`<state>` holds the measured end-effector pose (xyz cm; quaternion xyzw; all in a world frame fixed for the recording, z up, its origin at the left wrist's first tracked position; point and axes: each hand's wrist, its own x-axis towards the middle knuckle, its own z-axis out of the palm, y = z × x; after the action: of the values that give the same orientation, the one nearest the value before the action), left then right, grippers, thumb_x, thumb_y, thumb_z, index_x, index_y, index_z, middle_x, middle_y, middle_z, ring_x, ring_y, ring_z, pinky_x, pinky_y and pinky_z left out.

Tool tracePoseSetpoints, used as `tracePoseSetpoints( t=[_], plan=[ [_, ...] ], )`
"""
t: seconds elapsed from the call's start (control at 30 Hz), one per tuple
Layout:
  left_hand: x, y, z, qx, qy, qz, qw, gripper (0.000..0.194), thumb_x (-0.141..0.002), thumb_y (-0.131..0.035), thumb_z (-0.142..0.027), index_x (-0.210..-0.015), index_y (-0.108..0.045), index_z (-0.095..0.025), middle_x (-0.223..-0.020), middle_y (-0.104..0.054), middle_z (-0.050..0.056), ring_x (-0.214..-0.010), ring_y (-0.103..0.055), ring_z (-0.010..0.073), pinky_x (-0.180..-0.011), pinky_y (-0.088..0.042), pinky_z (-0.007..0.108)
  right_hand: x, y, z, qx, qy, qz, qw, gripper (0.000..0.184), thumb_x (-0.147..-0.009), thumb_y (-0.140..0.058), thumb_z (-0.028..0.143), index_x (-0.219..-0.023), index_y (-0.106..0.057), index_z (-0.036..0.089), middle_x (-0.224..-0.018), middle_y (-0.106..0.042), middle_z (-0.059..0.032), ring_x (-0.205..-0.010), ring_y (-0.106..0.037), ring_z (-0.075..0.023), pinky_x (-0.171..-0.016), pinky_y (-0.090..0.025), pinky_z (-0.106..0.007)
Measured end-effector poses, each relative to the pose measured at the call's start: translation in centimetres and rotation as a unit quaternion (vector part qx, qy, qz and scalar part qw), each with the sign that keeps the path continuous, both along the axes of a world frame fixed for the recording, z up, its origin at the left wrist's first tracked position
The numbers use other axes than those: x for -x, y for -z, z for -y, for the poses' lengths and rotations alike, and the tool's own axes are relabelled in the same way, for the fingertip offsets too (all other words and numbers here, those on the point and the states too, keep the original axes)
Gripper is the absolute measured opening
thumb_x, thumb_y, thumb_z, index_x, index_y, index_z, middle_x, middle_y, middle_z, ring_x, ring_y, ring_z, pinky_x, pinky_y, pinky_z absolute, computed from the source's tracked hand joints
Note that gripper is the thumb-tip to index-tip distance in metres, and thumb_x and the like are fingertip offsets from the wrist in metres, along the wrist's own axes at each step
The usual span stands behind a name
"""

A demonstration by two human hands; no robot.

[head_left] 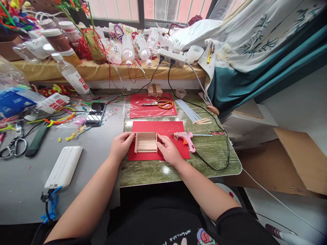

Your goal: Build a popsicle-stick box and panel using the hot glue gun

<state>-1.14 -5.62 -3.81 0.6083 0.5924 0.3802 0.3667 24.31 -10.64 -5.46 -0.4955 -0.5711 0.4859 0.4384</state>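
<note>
Green wood-look table (145,175) by a cluttered sill (173,75). L hand (121,145) & R hand (167,149) pinching opp. sides of the stick box (146,145), over the red sheet (145,126). Step's prob. steadying walls imo; next move calls for light, even pressure. Glue gun (189,140) unheld nearby.

Lower left: white power bank (63,167), blue tie (52,207) at cable end. Left edge: metal scissors (14,144) beside green-handled tool (37,140). Left of center: smartphone (95,114), lying face up. Upper left: labeled bottle (73,77) — tilted; lidded jars (58,41); multicolored fuzzy stems (17,15). Top center: window (113,9). Upper right: teal curtain (250,83). Right: open cardboard box (258,165) — flap (302,158) folded outward.
</note>
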Motion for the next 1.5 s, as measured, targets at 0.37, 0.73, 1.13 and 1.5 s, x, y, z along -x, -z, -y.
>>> tracePoseSetpoints(
  t=[0.37, 0.73, 1.13, 1.5],
  plan=[
    [0.2, 0.0, -0.1, 0.009, 0.008, 0.007, 1.0, 0.036, -0.095, -0.066, -0.056, -0.102, -0.083, -0.026, -0.104, -0.083, 0.003, -0.1, -0.075, 0.0275, -0.091, -0.056, 0.037, -0.6, 0.3, -0.4, -0.007, -0.018, 0.012, 1.0, 0.056, -0.103, -0.059, 0.044, -0.157, -0.054, 0.028, -0.148, -0.056, -0.0102, -0.141, -0.054, -0.0257, -0.125, -0.038, -0.043],
    [0.4, 0.3, -0.2, 0.031, 0.11, 0.154, 0.982, 0.075, -0.092, -0.069, -0.065, -0.15, -0.055, -0.02, -0.151, -0.062, 0.016, -0.141, -0.059, 0.033, -0.116, -0.05, 0.046, 0.1, 1.2, 0.5, 0.056, 0.042, -0.141, 0.987, 0.046, -0.094, -0.072, 0.053, -0.126, -0.068, 0.02, -0.116, -0.074, -0.0123, -0.1, -0.073, -0.025, -0.096, -0.061, -0.048],
    [-3.2, -1.8, 6.5, -0.118, 0.036, -0.274, 0.954, 0.13, -0.065, -0.093, -0.058, -0.17, -0.019, -0.034, -0.173, -0.027, 0.019, -0.154, -0.03, 0.0546, -0.121, -0.028, 0.073, 0.0, 1.5, 1.1, 0.008, 0.027, -0.062, 0.998, 0.048, -0.096, -0.066, 0.036, -0.142, -0.059, 0.024, -0.118, -0.067, -0.0087, -0.092, -0.067, -0.0181, -0.086, -0.061, -0.037],
    [-1.0, -0.2, 5.4, -0.079, 0.092, -0.21, 0.97, 0.117, -0.076, -0.083, -0.037, -0.169, -0.012, -0.034, -0.162, -0.036, 0.016, -0.154, -0.037, 0.0419, -0.124, -0.038, 0.063, -0.3, 1.3, 1.2, -0.005, 0.047, -0.059, 0.997, 0.071, -0.094, -0.065, 0.031, -0.16, -0.037, 0.03, -0.126, -0.056, -0.0079, -0.089, -0.06, -0.0154, -0.081, -0.06, -0.033]
  ],
)
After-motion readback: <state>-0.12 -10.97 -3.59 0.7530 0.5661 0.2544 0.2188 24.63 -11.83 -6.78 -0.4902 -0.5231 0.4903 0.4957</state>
